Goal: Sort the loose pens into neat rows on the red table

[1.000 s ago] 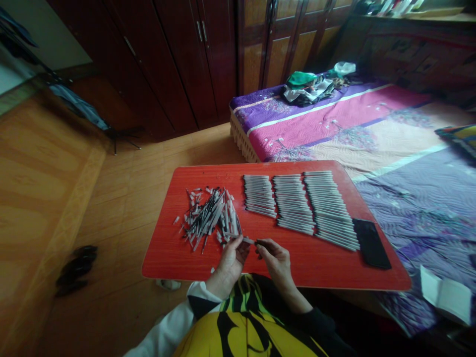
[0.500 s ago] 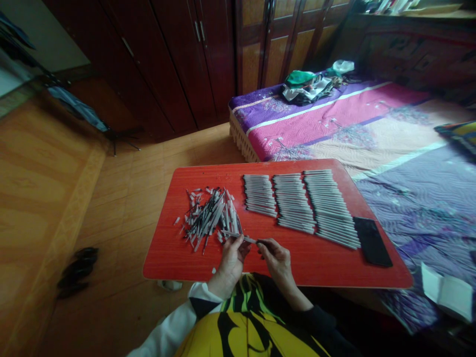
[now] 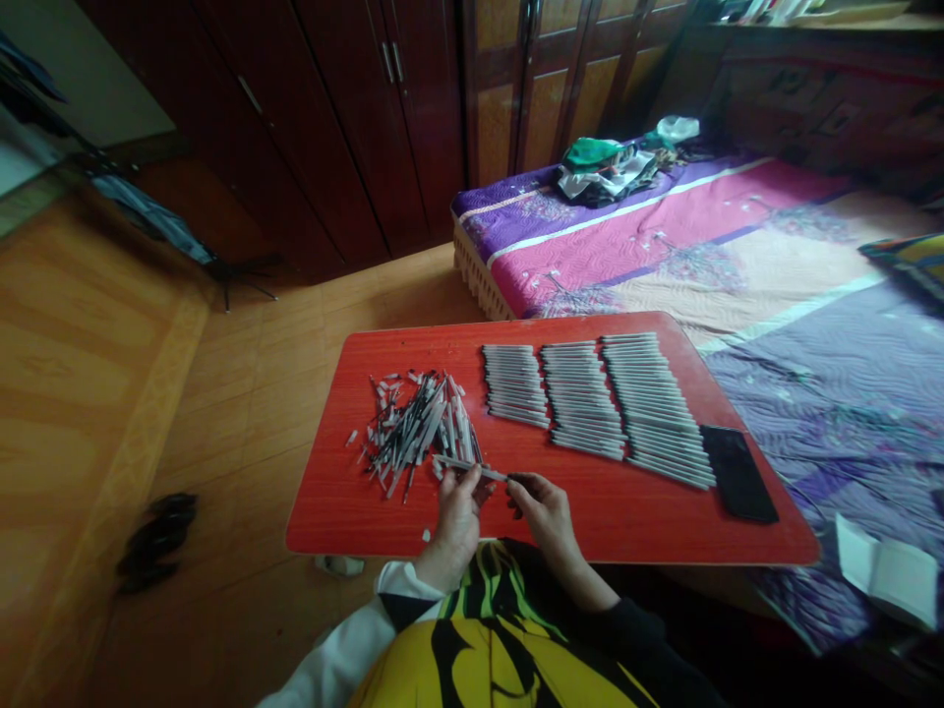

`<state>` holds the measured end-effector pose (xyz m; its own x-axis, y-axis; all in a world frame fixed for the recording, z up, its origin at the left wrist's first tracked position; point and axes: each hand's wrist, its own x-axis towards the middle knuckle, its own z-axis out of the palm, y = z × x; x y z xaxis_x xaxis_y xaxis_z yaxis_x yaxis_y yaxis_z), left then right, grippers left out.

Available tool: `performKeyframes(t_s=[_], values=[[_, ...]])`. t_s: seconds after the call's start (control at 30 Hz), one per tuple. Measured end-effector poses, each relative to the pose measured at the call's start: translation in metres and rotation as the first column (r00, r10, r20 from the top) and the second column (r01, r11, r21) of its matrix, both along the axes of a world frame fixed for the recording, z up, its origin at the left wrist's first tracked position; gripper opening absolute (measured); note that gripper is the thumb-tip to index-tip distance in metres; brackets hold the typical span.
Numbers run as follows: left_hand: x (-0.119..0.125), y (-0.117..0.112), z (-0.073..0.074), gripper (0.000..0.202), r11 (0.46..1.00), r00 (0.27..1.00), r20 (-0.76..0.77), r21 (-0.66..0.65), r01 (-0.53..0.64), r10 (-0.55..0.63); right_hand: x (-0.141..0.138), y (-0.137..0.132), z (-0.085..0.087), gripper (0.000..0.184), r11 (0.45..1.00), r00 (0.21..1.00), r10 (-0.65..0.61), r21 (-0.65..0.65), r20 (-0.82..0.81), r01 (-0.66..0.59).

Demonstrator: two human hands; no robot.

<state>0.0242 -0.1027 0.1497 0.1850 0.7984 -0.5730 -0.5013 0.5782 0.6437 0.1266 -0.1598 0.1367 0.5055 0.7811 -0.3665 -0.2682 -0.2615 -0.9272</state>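
A slim pale pen (image 3: 472, 467) with a dark right end lies across both my hands at the near side of the table. My left hand (image 3: 455, 516) pinches its barrel between thumb and fingers. Closed on the dark end is my right hand (image 3: 542, 511). Just beyond the left hand spreads a loose pile of pen parts (image 3: 413, 428), dark thin refills and pale barrels mixed with small clear pieces. To the right, similar pens lie side by side in three columns: a short left column (image 3: 514, 383), a middle column (image 3: 582, 401) and a longer right column (image 3: 656, 411).
The red table (image 3: 354, 526) carries a black phone (image 3: 739, 474) at its right edge. A bed (image 3: 612, 246) with bundled clothes (image 3: 612, 172) adjoins it behind and right. An open notebook (image 3: 889, 570) lies at lower right. Dark shoes (image 3: 158, 541) are on the floor at left.
The pen and both hands stay almost in place, with only a slight shift of the fingers. The whole view has moved a little.
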Motion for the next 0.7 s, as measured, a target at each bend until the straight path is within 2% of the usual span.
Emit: performKeyframes(t_s=[0.17,0.23,0.37,0.5,0.6,0.7], values=[[-0.001,-0.002,-0.004,0.028,1.0,1.0,-0.009,0.007,0.007,-0.006,0.004,-0.004,0.006,0.037,0.992,0.955,0.126,-0.035,0.267,-0.121],[-0.001,-0.004,-0.008,0.03,1.0,1.0,-0.011,0.007,0.025,-0.025,0.005,-0.006,0.008,0.041,0.988,0.934,0.155,-0.066,0.323,-0.142],[-0.001,-0.006,-0.012,0.03,0.998,0.998,0.004,-0.016,0.057,-0.057,0.008,-0.009,0.009,0.044,0.982,0.94,0.186,-0.068,0.287,-0.174],[0.001,-0.004,-0.012,0.026,0.998,1.0,0.023,-0.056,0.022,-0.02,0.011,-0.011,0.008,0.039,0.987,0.949,0.161,-0.045,0.272,-0.154],[0.002,-0.003,-0.012,0.024,0.996,0.999,0.036,-0.088,0.003,0.0,0.013,-0.012,0.007,0.035,0.99,0.942,0.134,-0.012,0.309,-0.137],[0.003,-0.004,-0.01,0.023,0.996,0.999,0.049,-0.087,0.012,-0.008,0.013,-0.011,0.005,0.029,0.985,0.901,0.164,-0.017,0.402,-0.172]])
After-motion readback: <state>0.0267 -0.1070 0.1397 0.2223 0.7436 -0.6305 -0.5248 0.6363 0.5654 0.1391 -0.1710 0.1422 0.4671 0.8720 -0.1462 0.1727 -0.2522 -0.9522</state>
